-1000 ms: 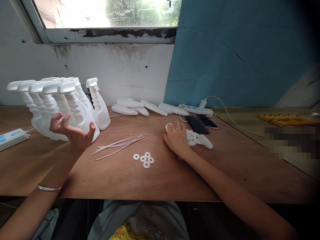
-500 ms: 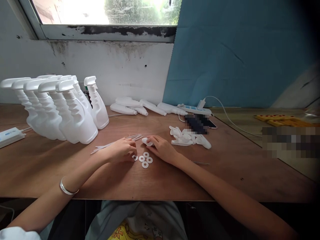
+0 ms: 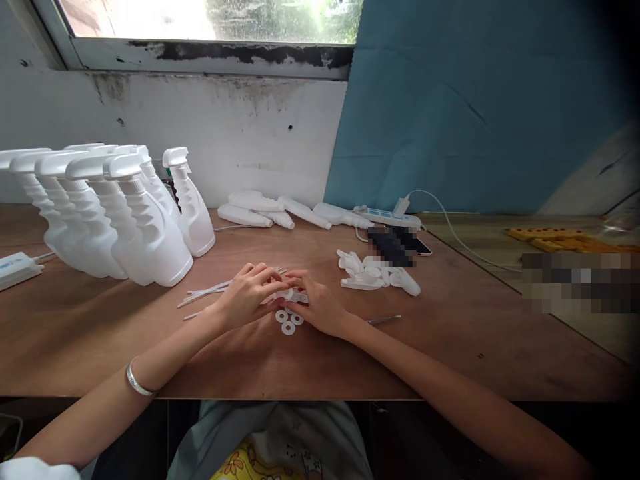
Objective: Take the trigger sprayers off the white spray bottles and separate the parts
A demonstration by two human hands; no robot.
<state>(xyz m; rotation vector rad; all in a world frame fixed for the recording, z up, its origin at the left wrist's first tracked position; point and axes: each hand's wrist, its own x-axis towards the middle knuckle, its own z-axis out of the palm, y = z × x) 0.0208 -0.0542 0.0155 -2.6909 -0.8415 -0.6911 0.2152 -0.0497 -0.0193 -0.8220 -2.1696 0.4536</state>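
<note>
My left hand (image 3: 253,291) is closed, thumb and fingertips pinching a small white ring washer (image 3: 286,294). Facing it, my right hand (image 3: 320,303) grips a white spray trigger head (image 3: 300,297), mostly covered by the fingers. The washer is up against the head; whether it is seated cannot be made out. Just below the hands several flat white washers (image 3: 289,328) lie on the table. Thin white tubes (image 3: 205,291) lie beneath and behind my left hand.
White spray bottles (image 3: 165,250) stand at the left. Several more bottles (image 3: 305,212) lie along the wall. A pile of white trigger heads (image 3: 373,275) sits right of my hands, near a phone (image 3: 423,245) and power strip (image 3: 385,217). A thin metal tool (image 3: 384,320) lies by my right wrist.
My left hand has picked up a washer from the table and moved right and up to the trigger head in my right hand. The hands now meet above the remaining washers.
</note>
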